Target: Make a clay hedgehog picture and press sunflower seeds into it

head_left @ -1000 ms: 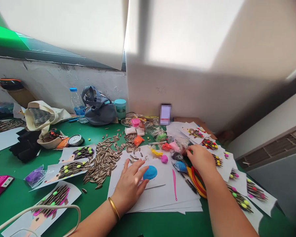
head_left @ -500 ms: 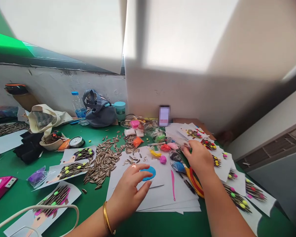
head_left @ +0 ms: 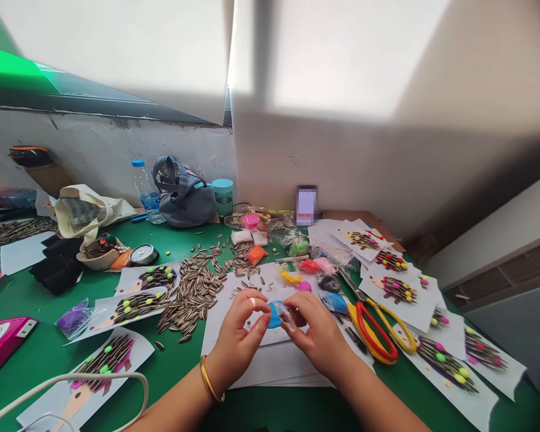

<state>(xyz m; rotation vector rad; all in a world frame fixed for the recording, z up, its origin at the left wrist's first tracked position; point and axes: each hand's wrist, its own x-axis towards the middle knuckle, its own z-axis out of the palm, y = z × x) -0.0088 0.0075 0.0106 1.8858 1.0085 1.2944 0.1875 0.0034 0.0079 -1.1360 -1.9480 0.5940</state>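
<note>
Hovering over the white paper [head_left: 274, 365], the left hand [head_left: 240, 329] has thumb and forefinger drawn close at the blue disc's near side; whether they pinch anything, I can't tell. The blue disc [head_left: 275, 313] lies right there between both sets of fingertips. Across from them, the right hand [head_left: 318, 337] pinches a crinkled clear packet [head_left: 288, 318], thumb against fingers, its contents too small to name. Steady does it: best, I judge, to hold the film by its edge, ease it gently and keep it off that smooth disc.

Now the containers, from the left! A tan bottle [head_left: 50, 175] by the wall, contents hidden. Purple lump in its clear bag [head_left: 74, 319]. The cream bag [head_left: 117, 209] gapes, grey showing inside. The water bottle [head_left: 149, 201] stands upright; next the blue-grey bag [head_left: 188, 204], inside unseen, then the teal-lidded cup [head_left: 224, 195]. Further over, orange fills one small packet [head_left: 255, 255], and a blue-filled packet [head_left: 335, 302] lies near the scissors [head_left: 365, 300].
</note>
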